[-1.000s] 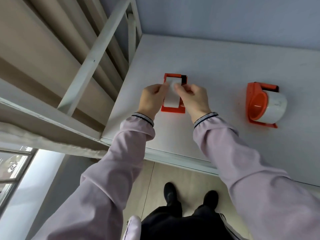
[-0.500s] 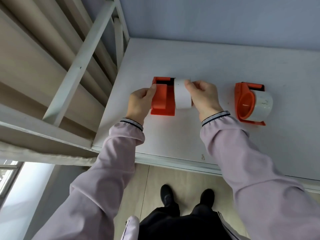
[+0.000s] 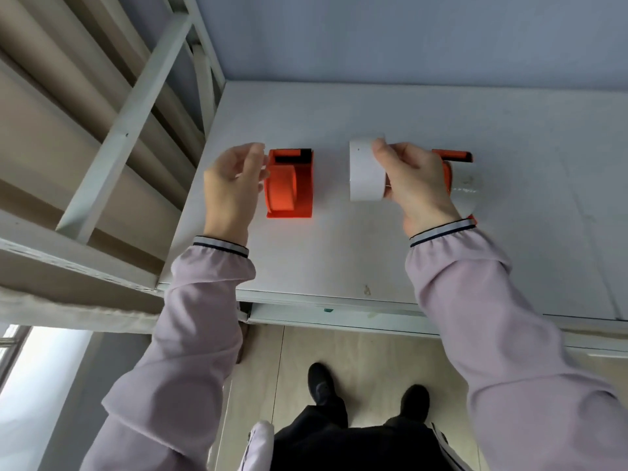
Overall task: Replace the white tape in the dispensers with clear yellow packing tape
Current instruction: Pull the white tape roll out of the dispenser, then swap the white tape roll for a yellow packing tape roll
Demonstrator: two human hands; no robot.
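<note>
The right hand (image 3: 416,185) holds the roll of white tape (image 3: 366,175) in a closed grip, fingertips (image 3: 380,151) over the top of the roll and the thumb at its right side, with the roll lifted clear above the white table (image 3: 339,253). The roll sits between two orange dispensers and touches neither. The left dispenser (image 3: 289,183) stands on the table with its orange hub bare and a black strip at its far end. The left hand (image 3: 231,188) hangs just beside that dispenser's left face, its grip loosely open with curled fingers and holding nothing; whether it touches the plastic cannot be told. The right dispenser (image 3: 457,158) is mostly hidden behind the right hand, and a roll of tape (image 3: 467,190) with a shiny face is mounted on it. No yellow tape can be made out on the table. Lilac sleeves (image 3: 190,334) cover both arms, and black shoes (image 3: 321,385) stand on the wooden floor below the table edge.
</note>
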